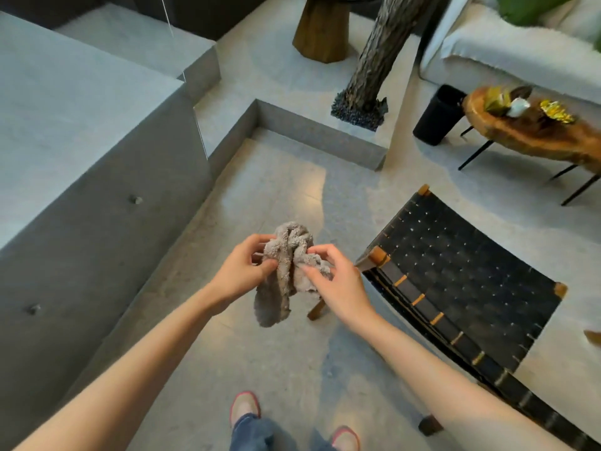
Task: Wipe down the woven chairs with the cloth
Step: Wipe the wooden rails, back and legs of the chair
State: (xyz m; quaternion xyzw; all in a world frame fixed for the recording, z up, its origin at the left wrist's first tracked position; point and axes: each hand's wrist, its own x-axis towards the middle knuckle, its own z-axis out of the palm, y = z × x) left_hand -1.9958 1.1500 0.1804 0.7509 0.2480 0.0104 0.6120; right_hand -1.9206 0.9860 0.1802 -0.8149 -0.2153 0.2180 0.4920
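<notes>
A crumpled grey terry cloth [286, 275] hangs in the air in front of me, above the concrete floor. My left hand [242, 270] grips its left side with curled fingers. My right hand [335, 278] pinches its right side between thumb and fingers. A woven chair [468, 278] with black straps and a wooden frame stands just right of my hands. Its near-left corner lies close beside my right hand, and the cloth is not touching it.
A tall concrete block [81, 151] runs along the left, with a low concrete step [318, 135] ahead. Beyond it stand a tree trunk [380, 56] and a wooden stump [322, 27]. A live-edge wooden side table [533, 138], black bin [437, 115] and white sofa [507, 43] fill the far right.
</notes>
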